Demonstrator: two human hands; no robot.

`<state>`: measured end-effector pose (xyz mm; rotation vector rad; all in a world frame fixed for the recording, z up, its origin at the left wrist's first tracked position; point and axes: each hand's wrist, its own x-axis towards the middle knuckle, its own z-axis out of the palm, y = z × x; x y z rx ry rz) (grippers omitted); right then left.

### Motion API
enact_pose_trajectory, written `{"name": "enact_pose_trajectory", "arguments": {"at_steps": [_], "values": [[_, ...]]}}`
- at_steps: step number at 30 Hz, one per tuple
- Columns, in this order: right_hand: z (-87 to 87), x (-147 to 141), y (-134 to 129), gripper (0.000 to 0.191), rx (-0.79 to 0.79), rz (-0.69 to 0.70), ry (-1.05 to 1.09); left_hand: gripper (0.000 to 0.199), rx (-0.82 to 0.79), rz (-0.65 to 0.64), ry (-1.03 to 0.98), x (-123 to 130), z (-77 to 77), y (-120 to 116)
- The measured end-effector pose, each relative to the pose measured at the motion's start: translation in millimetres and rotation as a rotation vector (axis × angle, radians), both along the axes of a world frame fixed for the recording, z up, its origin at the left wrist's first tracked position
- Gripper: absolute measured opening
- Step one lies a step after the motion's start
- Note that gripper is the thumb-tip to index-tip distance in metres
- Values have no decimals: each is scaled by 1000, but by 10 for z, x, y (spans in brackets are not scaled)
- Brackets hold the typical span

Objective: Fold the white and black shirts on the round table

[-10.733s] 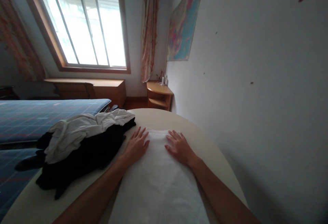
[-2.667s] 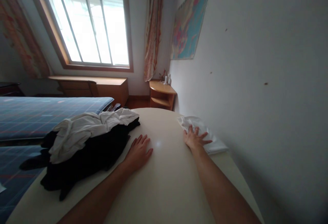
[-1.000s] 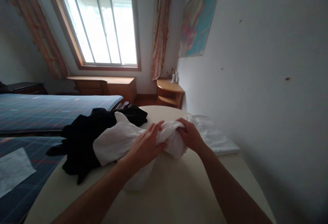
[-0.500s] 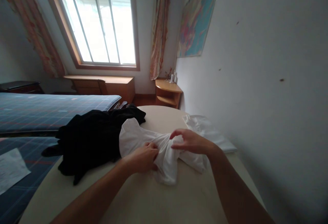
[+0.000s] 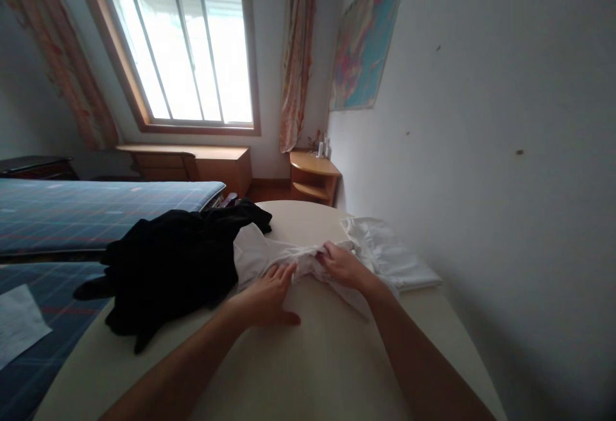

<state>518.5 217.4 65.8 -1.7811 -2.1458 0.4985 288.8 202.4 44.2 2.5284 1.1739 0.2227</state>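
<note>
The loose white garment (image 5: 255, 251) lay crumpled across the far middle of the round cream table (image 5: 317, 363), between the black clothing (image 5: 178, 264) on the left and the folded white cloth (image 5: 402, 264) on the right. Its left end touched the black clothing, while its right part ran beneath the right hand (image 5: 344, 268) towards the folded cloth; whether those two touched could not be told. The right hand had its thumb and fingers drawn together on a bunched edge of the garment, though some of the fingertips were hidden in the folds. The left hand (image 5: 269, 296) was open, palm down, its fingers extended over the garment's near edge and its thumb held well apart, pointing right; it had nothing gripped. The black clothing sat in a rumpled heap, with a narrow piece sticking out past the table's left edge. Further left was a blue plaid mattress (image 5: 106, 212), and a sheet of white paper (image 5: 22, 321) lay on the lower plaid surface (image 5: 72, 296) nearby. At the far side stood a wooden desk (image 5: 221, 167) below a bright window (image 5: 187, 55), with a corner shelf (image 5: 312, 164) to its right, near the wall.
</note>
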Motion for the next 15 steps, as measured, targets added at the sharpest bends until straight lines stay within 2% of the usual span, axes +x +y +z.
{"name": "enact_pose_trajectory", "arguments": {"at_steps": [1,4,7,10,13,15], "values": [[-10,35,30,37,27,-80,2,92,10,-11,37,12,-5,-19],[-77,124,94,41,46,-206,21,50,38,54,91,65,17,-40],[-123,184,103,34,-46,-182,98,31,-27,113,25,57,77,-35],[-82,248,58,33,-183,-97,183,16,-160,82,-111,-66,167,2],[31,337,18,36,-387,-29,360,19,-234,110,-244,-238,294,133],[111,404,35,39,-351,-102,486,30,-198,215,-357,-331,381,272]]}}
